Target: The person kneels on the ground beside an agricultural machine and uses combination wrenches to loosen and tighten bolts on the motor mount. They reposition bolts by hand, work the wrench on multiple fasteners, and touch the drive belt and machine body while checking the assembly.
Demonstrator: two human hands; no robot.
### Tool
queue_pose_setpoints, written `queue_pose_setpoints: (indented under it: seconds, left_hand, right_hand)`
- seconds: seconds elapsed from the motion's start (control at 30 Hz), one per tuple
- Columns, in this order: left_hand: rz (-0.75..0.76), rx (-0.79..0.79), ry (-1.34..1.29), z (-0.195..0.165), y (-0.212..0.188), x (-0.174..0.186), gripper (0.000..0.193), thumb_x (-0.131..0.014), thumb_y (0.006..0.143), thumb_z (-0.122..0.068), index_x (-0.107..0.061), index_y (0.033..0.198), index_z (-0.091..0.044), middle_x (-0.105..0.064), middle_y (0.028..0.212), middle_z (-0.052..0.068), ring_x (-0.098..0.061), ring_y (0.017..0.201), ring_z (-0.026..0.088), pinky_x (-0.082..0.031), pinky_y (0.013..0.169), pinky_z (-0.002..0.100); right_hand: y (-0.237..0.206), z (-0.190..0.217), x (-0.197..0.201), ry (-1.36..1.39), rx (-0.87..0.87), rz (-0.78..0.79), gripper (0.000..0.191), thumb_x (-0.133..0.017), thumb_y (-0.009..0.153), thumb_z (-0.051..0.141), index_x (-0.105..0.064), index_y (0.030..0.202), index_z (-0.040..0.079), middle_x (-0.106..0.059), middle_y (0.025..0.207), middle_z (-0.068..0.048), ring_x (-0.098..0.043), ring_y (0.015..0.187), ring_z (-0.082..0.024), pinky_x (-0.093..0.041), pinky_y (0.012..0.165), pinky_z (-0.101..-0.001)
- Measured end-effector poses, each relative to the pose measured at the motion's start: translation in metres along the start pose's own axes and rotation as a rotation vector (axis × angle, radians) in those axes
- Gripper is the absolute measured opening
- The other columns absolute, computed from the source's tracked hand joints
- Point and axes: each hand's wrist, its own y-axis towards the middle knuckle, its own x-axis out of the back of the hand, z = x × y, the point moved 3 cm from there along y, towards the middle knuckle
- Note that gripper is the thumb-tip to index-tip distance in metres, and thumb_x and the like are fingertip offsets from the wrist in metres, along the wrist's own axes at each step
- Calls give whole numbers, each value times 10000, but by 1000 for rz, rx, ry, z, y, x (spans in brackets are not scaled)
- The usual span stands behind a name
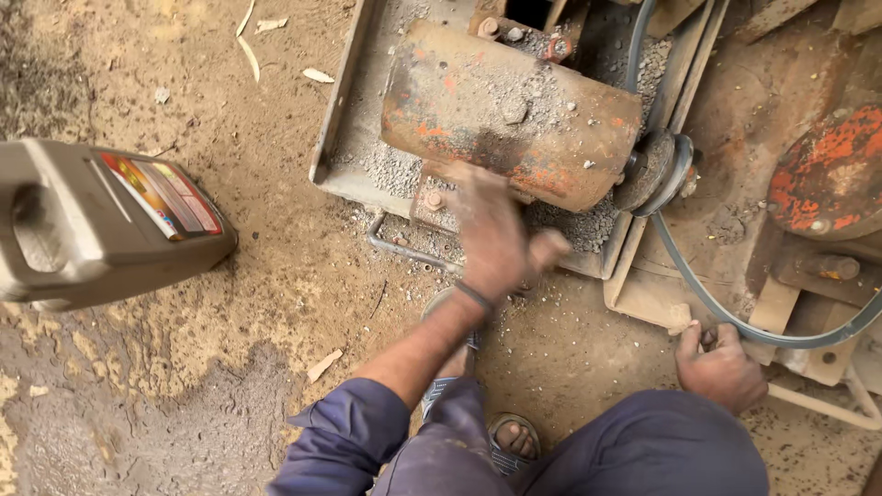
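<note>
The rusty orange electric motor (510,115) lies on its metal base tray (335,119), grit covering both, drive belt (698,285) looped on its pulley (657,170). The left hand (496,234), blurred, fingers loosely spread, brushes the motor's near edge; much grit remains. The right hand (721,367) is curled at the frame's edge; whether it grips anything is unclear.

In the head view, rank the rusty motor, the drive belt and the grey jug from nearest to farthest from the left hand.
From the left hand:
1. Rusty motor, just above it.
2. Drive belt, off to the right.
3. Grey jug, at the far left edge.
</note>
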Motion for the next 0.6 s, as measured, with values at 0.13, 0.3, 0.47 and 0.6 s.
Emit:
queue_pose_setpoints:
  seconds: [0.13,0.3,0.47,0.6]
  left_hand:
    - [362,-381,-15,-35,-4,9,895,-576,938,-645,-286,1609,-127,-230,1676,225,-222,1574,405,-270,1149,500]
    - [-149,284,-459,92,26,55,413,-494,860,61,-579,1251,-39,-653,1194,115,-611,1193,281,-443,1176,436]
    - [235,398,142,193,63,56,402,-507,1041,-197,-563,1405,-38,-542,1399,244,-531,1273,386,-482,1080,467]
    - [433,172,697,195,79,30,867,-594,895,-592,-459,1458,54,-442,1455,353,-404,1336,507,-421,1022,603]
  right_hand:
    - [0,0,0,90,38,-34,319,-739,1012,440,-672,818,195,-658,641,-40,-673,621,-287,-490,604,-448]
    - [2,-6,-6,83,52,-10,315,-730,1002,441,-662,818,194,-640,619,-39,-668,613,-284,-491,616,-444]
    - [0,-5,-11,62,28,-43,320,-725,1027,424,-664,806,200,-647,634,-25,-670,618,-270,-496,621,-429]
    - [0,-2,-7,99,43,-51,334,-731,1044,428,-670,829,179,-661,671,-9,-674,625,-253,-492,613,-418]
